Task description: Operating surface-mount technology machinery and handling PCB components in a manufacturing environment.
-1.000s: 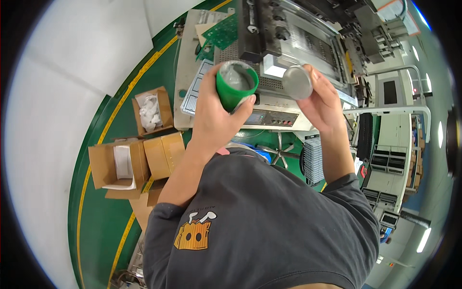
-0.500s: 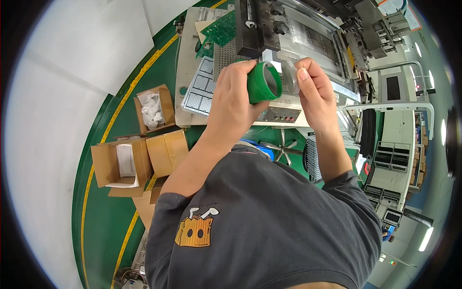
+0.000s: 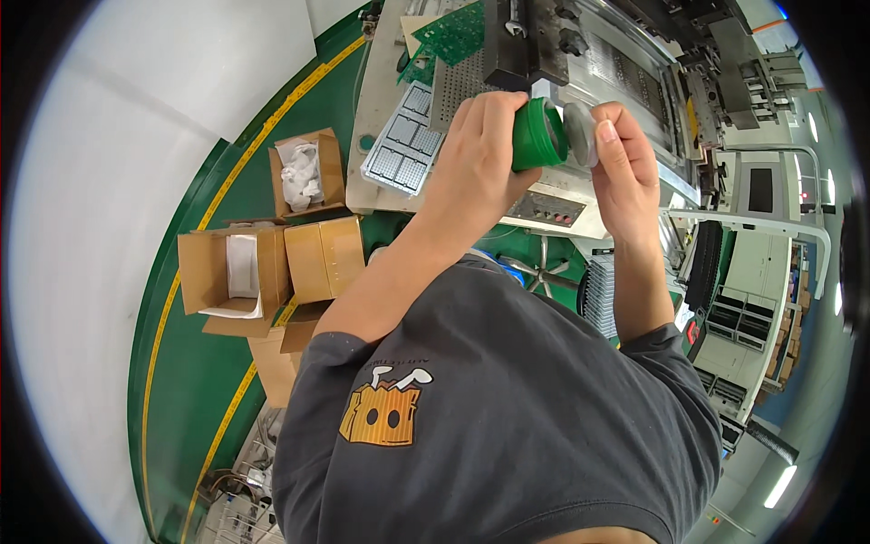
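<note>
My left hand (image 3: 478, 156) is wrapped round a green plastic jar (image 3: 535, 136), which is tipped on its side with its mouth facing right. Grey shows inside the mouth, but the contents are hard to make out. Between thumb and fingers, my right hand (image 3: 625, 168) pinches a round, greyish translucent disc-shaped lid (image 3: 580, 134) by its edge. The disc stands upright just beside the jar's mouth, with a narrow gap between them. Both hands are raised in front of the machine bench.
A metal machine (image 3: 625, 77) with a perforated plate fills the far side. Green circuit boards (image 3: 450, 34) and a gridded tray (image 3: 405, 140) lie on the bench to the left. Open cardboard boxes (image 3: 208, 272) stand on the green floor, and a wheeled chair base (image 3: 541, 272) is below the bench.
In the picture both hands sit a little farther right and higher, as the whole view has shifted. The jar's mouth has turned more to the right, toward the disc.
</note>
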The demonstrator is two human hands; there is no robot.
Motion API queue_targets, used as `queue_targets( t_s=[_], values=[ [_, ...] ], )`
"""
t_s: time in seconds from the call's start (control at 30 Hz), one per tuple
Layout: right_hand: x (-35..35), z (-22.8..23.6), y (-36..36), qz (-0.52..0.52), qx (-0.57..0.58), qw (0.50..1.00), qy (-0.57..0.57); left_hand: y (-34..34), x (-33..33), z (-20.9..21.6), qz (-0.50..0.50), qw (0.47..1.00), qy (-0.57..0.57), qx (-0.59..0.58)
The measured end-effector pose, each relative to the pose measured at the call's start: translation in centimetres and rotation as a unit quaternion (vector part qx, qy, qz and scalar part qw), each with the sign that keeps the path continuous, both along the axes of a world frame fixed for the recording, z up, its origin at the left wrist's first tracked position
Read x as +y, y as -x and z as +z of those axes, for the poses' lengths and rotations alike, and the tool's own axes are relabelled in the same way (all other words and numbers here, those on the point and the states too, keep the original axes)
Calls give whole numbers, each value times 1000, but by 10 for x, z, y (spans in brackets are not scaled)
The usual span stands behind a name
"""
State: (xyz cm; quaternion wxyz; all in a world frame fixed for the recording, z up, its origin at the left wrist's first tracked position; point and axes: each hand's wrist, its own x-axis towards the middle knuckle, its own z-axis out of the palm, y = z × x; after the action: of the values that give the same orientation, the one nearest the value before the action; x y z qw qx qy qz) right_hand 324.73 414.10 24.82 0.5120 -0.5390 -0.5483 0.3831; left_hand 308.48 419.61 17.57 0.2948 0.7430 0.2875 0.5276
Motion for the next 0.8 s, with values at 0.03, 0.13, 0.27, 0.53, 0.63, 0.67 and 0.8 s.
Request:
queue_targets(
  t_s=[0.03,0.13,0.27,0.53,0.63,0.67,0.8],
  values=[
    [0,0,0,2,1,1000,2,0,0,0,1,1000,-4,-2],
    [2,1,-2,-1,-8,1000,16,-1,0,0,4,1000,-11,-6],
    [5,2,-4,1,-29,1000,6,-2,0,3,4,1000,-23,-7],
    [8,1,-6,2,-64,998,12,-2,-1,5,12,1000,-19,-9],
    [9,-1,-7,7,-73,997,23,-2,-1,4,8,1000,-8,-4],
    [9,-1,-8,9,-77,997,28,-2,-1,4,9,1000,-8,-4],
    [10,-3,-5,23,-111,993,20,0,-1,3,13,1000,-12,3]
  ],
)
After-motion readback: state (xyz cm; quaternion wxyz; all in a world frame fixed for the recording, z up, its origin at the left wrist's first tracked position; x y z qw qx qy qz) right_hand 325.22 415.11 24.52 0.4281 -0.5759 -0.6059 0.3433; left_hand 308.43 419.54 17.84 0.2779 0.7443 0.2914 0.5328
